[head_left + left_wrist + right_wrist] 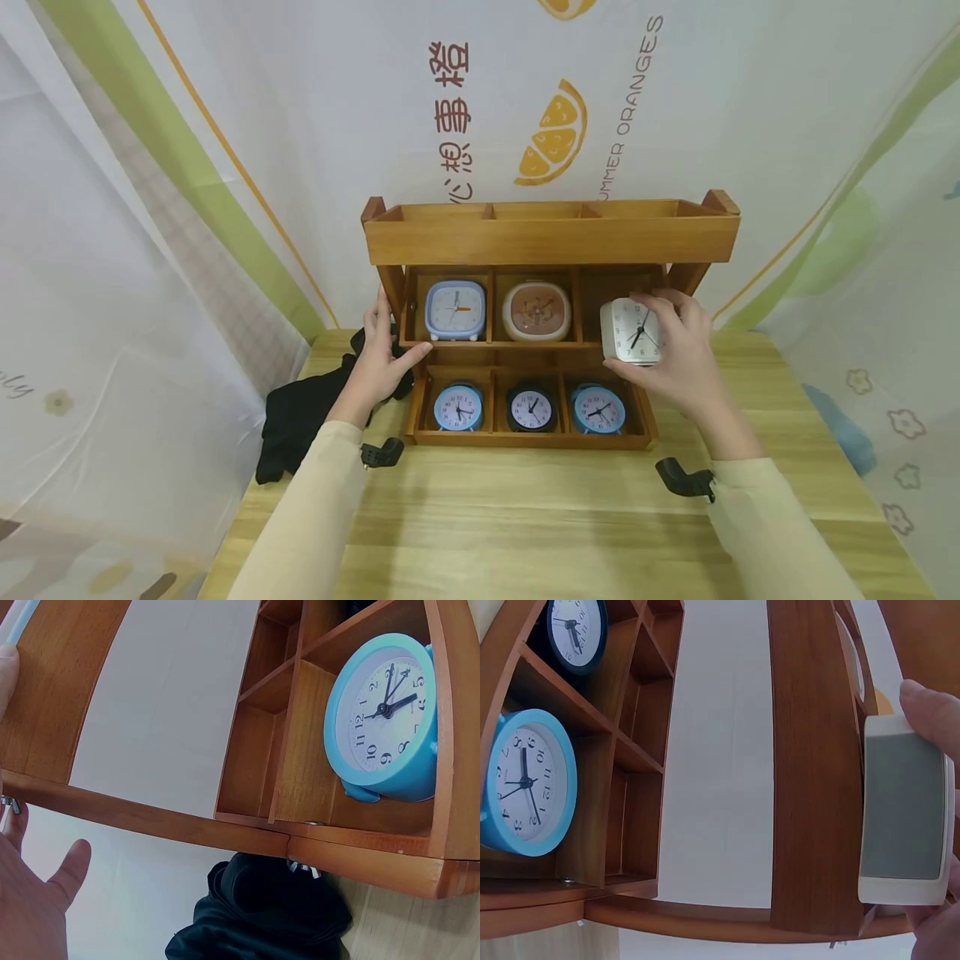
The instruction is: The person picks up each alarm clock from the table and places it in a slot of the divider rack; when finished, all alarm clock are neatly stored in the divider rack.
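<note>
My right hand (678, 346) holds a white square alarm clock (627, 332), thumb at its lower edge and fingers over its top. The clock is upright, its dial towards me, in front of the middle tier's right compartment. In the right wrist view the clock's side with a grey panel (904, 806) shows. My left hand (381, 358) grips the left side of the wooden shelf (551, 242), fingers along the outside and thumb across the front. Nearest that thumb are a blue-rimmed square clock (455, 309) and a beige clock with brown dial (536, 311), each in its own compartment.
On the bottom tier stand a light blue round clock (458, 408), a black round clock (531, 409) and another blue round clock (598, 408). Black cloth (303, 417) lies left of the shelf on the wooden table (525, 517). A printed curtain (337, 125) hangs behind.
</note>
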`<state>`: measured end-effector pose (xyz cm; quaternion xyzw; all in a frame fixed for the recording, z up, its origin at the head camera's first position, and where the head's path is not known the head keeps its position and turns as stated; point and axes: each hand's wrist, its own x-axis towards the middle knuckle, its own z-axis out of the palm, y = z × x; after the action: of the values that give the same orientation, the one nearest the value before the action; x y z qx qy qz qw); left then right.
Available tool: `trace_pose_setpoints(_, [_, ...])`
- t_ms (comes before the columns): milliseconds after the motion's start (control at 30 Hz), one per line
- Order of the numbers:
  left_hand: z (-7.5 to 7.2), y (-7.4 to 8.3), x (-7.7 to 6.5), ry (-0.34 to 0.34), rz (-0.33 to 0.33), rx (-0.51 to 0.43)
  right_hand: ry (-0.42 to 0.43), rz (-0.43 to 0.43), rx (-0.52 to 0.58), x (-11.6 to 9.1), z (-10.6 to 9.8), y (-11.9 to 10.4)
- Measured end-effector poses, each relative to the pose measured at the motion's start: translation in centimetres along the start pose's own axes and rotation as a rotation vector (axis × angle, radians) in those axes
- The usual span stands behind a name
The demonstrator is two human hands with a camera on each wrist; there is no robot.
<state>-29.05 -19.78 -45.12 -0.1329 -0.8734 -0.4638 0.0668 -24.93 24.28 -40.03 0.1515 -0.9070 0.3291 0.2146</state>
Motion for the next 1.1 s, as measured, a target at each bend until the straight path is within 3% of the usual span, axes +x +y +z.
trace_pose_setpoints(333, [-0.3, -0.1, -0.1, -0.014, -0.014, 0.019, 0.071, -0.092, -0.007, 2.3, 1.5, 0.3])
trace_pose_setpoints(667, [-0.1, -0.3, -0.2, -0.018, -0.002, 0.009, -0.087, 0.037, -0.045, 3.1, 3.0, 0.4])
trace_pose_setpoints(1100, [-0.2, -0.4, -0.4, -0.018, -0.010, 0.012, -0.166, 0.002, -0.145, 2.9, 3.3, 0.6])
